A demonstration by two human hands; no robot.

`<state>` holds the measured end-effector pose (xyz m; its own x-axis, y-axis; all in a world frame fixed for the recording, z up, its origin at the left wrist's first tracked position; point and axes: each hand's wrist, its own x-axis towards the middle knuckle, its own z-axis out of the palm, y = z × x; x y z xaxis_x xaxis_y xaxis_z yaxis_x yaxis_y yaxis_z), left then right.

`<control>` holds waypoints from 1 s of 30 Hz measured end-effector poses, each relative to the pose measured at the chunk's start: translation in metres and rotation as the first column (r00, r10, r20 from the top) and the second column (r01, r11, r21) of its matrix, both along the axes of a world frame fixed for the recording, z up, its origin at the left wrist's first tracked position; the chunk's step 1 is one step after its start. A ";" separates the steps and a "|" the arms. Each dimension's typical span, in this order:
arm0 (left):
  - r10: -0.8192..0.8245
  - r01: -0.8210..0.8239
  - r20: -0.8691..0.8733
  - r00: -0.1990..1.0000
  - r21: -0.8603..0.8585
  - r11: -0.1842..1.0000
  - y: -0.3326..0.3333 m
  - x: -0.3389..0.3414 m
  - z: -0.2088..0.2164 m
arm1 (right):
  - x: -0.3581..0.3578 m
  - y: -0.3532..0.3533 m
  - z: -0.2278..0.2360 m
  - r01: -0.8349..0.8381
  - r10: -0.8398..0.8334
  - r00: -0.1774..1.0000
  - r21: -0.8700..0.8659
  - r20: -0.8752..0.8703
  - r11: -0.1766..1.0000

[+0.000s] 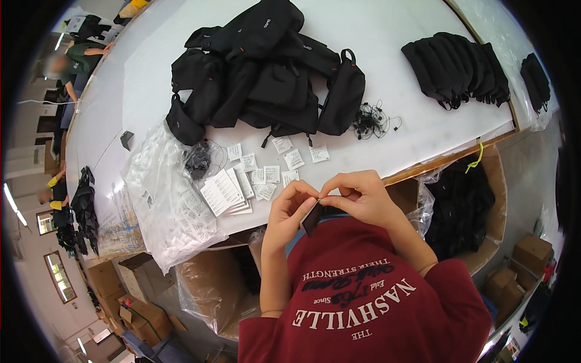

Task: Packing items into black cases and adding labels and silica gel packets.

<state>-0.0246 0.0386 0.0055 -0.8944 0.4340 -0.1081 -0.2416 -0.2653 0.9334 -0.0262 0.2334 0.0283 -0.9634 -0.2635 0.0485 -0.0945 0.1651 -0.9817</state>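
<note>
1. Your left hand (288, 212) has thumb and forefinger pinched together on the upper edge of a small dark card (311, 219), which hangs tilted just past the near edge of the table (387, 54), in front of your shirt.
2. Your right hand (358, 192) pinches too, its fingertips meeting the left ones at the card's top; whether they grip the card itself or a fine cord is too small to tell.
3. This one card looks to be mid-step: you have both hands on it, and no finished fastening can be made out.
4. Ahead of you, a loose heap of black pouches (272, 78) lies untouched by either hand, so that part seems left to do.
5. Between heap and near edge, white labels (272, 175) lie scattered, with a stack of white papers (224, 191) to their left; a tangle of black cords (371, 121) sits right of the heap. Supplies evidently remain.
6. On the far right, a neat row of black pouches (454, 69) may be finished, though you cannot confirm it from here.
</note>
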 end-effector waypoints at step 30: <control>-0.386 -0.858 -0.865 0.322 -0.439 0.267 0.012 -0.192 -0.033 | 0.008 0.019 -0.024 0.088 -0.068 0.953 -0.055 0.295 0.995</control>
